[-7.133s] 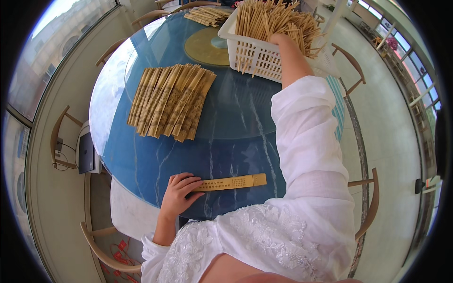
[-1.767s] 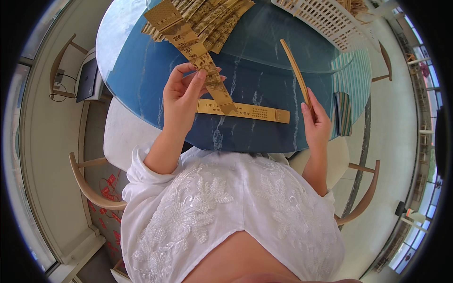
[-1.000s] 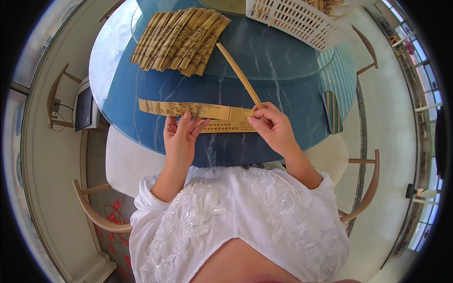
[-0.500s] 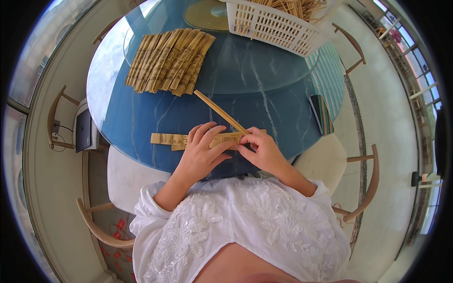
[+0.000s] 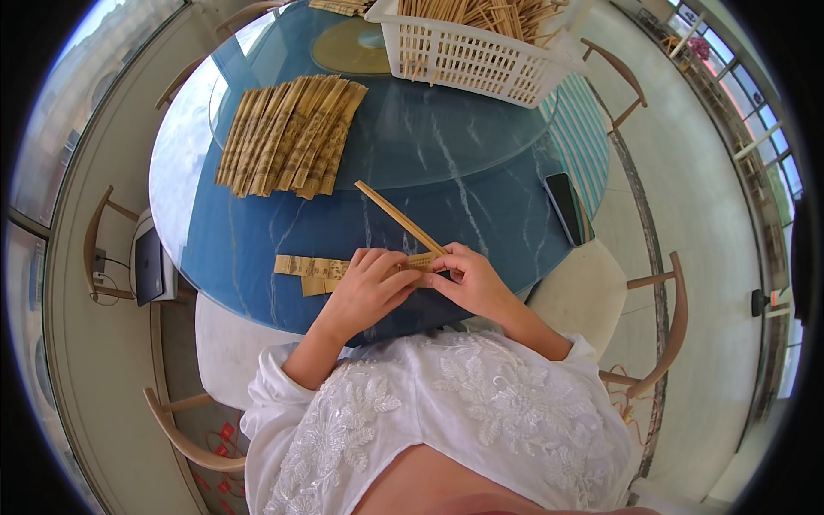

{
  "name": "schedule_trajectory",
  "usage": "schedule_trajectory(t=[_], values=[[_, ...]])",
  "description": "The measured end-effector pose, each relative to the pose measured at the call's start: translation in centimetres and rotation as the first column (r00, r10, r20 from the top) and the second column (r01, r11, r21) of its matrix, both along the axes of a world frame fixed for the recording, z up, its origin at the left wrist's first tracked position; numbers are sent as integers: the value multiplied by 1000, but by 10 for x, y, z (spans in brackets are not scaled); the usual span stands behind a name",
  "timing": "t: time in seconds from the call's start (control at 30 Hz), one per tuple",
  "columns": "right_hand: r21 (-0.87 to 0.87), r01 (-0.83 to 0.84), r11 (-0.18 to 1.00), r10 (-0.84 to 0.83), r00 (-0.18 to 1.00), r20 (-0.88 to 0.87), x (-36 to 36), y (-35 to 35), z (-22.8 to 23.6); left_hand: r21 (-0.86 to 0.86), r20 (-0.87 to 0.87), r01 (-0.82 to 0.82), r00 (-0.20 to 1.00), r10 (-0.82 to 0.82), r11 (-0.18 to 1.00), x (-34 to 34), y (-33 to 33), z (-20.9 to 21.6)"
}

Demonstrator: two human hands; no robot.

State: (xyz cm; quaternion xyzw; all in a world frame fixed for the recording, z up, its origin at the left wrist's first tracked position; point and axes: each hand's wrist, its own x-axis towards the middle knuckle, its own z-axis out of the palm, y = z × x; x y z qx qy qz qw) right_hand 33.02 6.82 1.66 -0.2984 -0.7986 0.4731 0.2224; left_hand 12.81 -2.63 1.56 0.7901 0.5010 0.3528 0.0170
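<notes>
My left hand presses down on tan paper chopstick sleeves lying at the near edge of the round blue glass table. My right hand pinches a pair of wooden chopsticks by the near end, at the mouth of a sleeve; the sticks slant up and away to the left. Both hands touch at the fingertips.
A fanned pile of filled paper sleeves lies at the far left of the table. A white plastic basket full of bare chopsticks stands at the back. A dark phone lies at the right edge. Wooden chairs ring the table.
The paper sleeve came from the pile down to the near table edge. My right hand brought the chopsticks in from the right, and both hands have closed together over the sleeve's end.
</notes>
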Motion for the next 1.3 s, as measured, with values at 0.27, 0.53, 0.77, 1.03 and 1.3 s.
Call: schedule_trajectory(t=[0.27, 0.53, 0.77, 1.03, 1.3], values=[[-48, 29, 998, -30, 1000, -10, 2, 5, -7, 36, -38, 28, 999, -26, 999, 1, 3, 2], [15, 16, 1000, -15, 999, -33, 3, 6, -12, -6, -38, 45, 998, -46, 999, 0, 5, 2], [1, 32, 1000, -32, 999, -14, 6, 7, -8, 14, -35, 49, 998, -49, 999, 4, 8, 4], [164, 65, 984, -63, 998, -22, 7, 5, -7, -30, -9, 43, 999, -43, 999, 4, 9, 0], [193, 113, 975, -108, 993, -38, 7, 5, -12, -22, -38, 12, 999, -13, 1000, 7, 13, -1]])
